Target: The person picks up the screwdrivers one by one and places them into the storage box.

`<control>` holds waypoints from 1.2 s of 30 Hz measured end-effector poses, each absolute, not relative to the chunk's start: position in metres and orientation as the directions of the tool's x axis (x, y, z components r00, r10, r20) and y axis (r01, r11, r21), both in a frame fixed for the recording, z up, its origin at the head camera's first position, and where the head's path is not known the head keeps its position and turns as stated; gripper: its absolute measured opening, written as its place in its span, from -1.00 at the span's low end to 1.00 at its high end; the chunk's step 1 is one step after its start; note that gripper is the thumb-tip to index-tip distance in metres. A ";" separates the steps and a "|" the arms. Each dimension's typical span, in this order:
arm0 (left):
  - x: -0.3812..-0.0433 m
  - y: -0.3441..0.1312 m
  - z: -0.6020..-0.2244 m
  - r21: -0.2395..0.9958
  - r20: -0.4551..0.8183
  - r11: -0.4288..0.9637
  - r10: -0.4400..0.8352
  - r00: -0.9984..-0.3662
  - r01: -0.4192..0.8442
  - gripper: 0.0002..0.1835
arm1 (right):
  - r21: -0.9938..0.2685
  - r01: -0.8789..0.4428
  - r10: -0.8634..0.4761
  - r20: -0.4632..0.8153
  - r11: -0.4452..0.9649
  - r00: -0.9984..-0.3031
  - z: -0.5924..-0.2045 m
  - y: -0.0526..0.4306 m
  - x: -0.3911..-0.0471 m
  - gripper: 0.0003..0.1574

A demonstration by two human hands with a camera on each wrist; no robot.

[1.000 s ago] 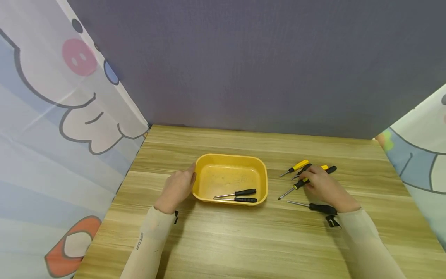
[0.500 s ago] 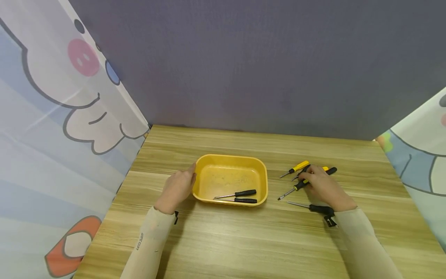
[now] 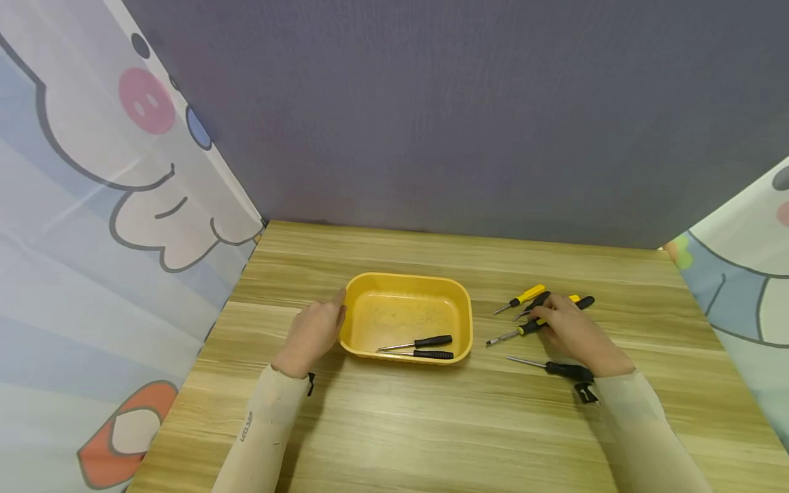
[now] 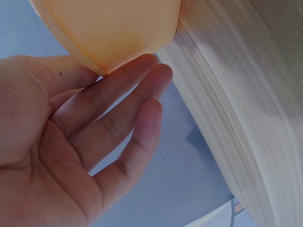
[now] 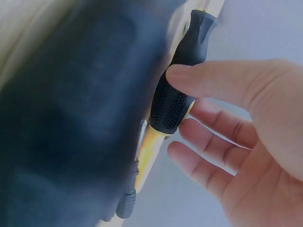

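Observation:
My left hand (image 3: 311,335) pinches the left end of a yellow plastic box (image 3: 405,276), thumb and fingers on either side of its rim (image 4: 102,73) in the left wrist view. Inside the box lie two small black-handled screwdrivers, one (image 3: 434,340) just above the other (image 3: 434,355). To the right, my right hand (image 3: 570,332) grips a black-and-yellow screwdriver (image 3: 528,328), its blade pointing left. The right wrist view has the thumb lying on the ridged black handle (image 5: 171,106) with fingertips behind it.
Around the right hand lie a yellow-handled screwdriver (image 3: 530,294), a black one (image 3: 541,298) and a larger black-handled one (image 3: 564,370) nearer me. A large dark blur (image 5: 75,118) fills the right wrist view's left side. A grey wall panel (image 3: 456,137) stands behind the wooden table (image 3: 394,438).
The black-and-yellow screwdriver's tip has swung slightly left and away from me, with the right hand on its handle. The left hand and the box have stayed almost still.

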State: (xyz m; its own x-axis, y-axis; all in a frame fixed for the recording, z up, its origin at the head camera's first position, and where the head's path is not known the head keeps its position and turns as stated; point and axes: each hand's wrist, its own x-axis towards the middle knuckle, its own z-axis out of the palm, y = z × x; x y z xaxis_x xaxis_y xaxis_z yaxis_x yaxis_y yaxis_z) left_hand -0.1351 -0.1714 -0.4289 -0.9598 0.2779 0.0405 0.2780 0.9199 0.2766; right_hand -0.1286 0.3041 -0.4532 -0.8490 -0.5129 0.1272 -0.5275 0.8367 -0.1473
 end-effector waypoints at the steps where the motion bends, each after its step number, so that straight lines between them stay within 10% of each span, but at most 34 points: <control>1: -0.135 -0.171 -0.429 0.277 0.040 0.920 0.279 -0.960 0.279 -0.55 | -0.139 -0.530 -0.514 0.131 0.837 -0.847 -0.453 0.304 -0.128 -0.56; 36: -0.136 -0.171 -0.431 0.276 0.041 0.922 0.272 -0.961 0.273 -0.55 | -0.017 -0.613 -0.592 0.239 0.790 -0.769 -0.399 0.265 -0.120 -0.65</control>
